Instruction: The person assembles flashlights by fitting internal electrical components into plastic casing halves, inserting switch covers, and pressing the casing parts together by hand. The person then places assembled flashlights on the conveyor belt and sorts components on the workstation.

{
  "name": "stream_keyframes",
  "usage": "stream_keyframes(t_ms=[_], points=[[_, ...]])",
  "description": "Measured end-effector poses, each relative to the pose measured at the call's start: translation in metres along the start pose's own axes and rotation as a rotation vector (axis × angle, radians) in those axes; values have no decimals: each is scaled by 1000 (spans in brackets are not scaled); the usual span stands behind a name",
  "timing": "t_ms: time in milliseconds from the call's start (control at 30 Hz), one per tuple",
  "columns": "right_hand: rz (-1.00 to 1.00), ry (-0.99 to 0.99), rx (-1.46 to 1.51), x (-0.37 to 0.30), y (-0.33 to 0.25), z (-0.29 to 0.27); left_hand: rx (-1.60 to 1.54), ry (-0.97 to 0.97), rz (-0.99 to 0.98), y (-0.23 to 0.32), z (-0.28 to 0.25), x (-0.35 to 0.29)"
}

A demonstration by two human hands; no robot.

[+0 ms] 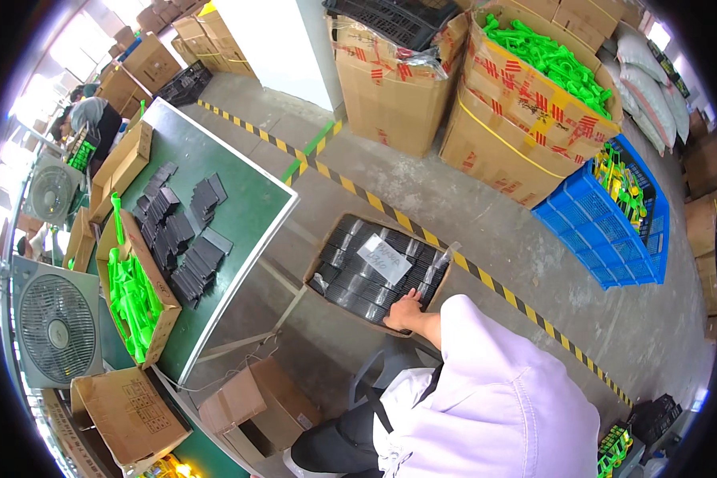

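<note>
Below me on the floor stands an open cardboard box packed with rows of black flat pieces, which have clear shiny wrap around them. A white paper sheet with handwriting lies on top of the rows. My right hand, at the end of a pale lavender sleeve, reaches in at the near right side of this box. Its fingers curl over a bundle of black flat pieces and seem to grip it; the fingertips are partly hidden. My left hand is out of view.
A green table on the left bears loose black pieces and a box of green plastic parts. Grey fans stand beyond. Tall cartons and a blue crate are at right. Black-yellow tape crosses the floor.
</note>
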State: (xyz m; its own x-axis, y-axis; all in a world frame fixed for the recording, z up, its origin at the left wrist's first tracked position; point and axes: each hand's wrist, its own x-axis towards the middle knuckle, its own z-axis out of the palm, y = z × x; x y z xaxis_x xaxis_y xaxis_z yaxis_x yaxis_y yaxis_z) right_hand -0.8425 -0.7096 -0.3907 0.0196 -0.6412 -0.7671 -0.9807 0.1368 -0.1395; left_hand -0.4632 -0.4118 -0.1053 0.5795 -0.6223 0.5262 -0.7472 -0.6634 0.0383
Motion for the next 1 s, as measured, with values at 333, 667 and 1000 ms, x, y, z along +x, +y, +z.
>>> stream_keyframes(t_ms=[333,667,1000], points=[[-228,131,40,18,34,13,196,-247,80,3,-4,-6],[-367,62,52,-54,70,46,192,-478,-22,-27,11,-27],[-385,140,18,-52,66,50,141,-317,6,-41,32,-30]])
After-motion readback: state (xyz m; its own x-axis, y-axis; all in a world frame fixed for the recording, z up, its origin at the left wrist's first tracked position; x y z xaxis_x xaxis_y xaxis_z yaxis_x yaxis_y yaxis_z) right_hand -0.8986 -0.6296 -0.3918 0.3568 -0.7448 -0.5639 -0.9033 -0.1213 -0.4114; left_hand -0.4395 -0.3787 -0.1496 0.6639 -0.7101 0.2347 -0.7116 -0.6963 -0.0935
